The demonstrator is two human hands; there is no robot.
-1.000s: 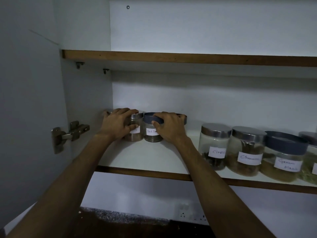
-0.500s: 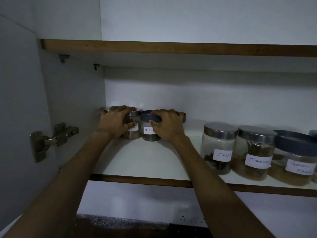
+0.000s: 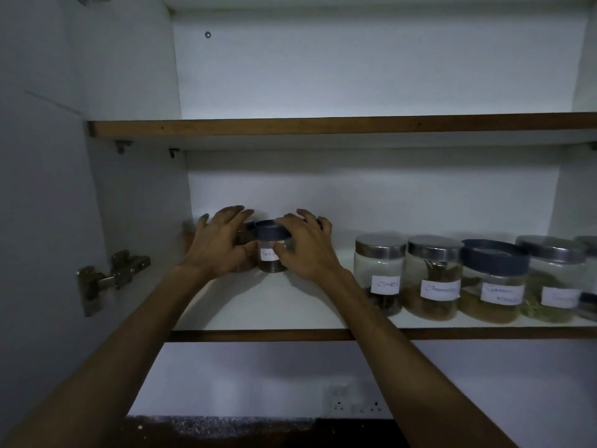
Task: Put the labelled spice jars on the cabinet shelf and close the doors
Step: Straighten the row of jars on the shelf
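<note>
A small jar with a blue lid and a white "Black p…" label point(image 3: 270, 253) stands at the back left of the lower cabinet shelf point(image 3: 258, 334). My right hand point(image 3: 307, 250) grips it, thumb on the label and fingers over the lid. My left hand point(image 3: 218, 245) covers a steel-lidded jar point(image 3: 247, 232) right beside it, fingers spread over the top; most of that jar is hidden. Another jar point(image 3: 188, 232) peeks out in the far left corner. Labelled jars line the shelf's right: Cloves point(image 3: 379, 273), Cinnamon point(image 3: 434, 279), Garam masala point(image 3: 492, 282).
The left door point(image 3: 38, 221) is swung open, its metal hinge point(image 3: 111, 276) jutting toward my left forearm. An upper shelf point(image 3: 323, 126) runs above. More jars point(image 3: 552, 279) stand at the far right. Below are a wall socket point(image 3: 355, 405) and a dark countertop point(image 3: 226, 428).
My view has tilted up, so more of the upper compartment shows. Both hands stay on the two back-left jars, with their fingers now lifted and spread wider.
</note>
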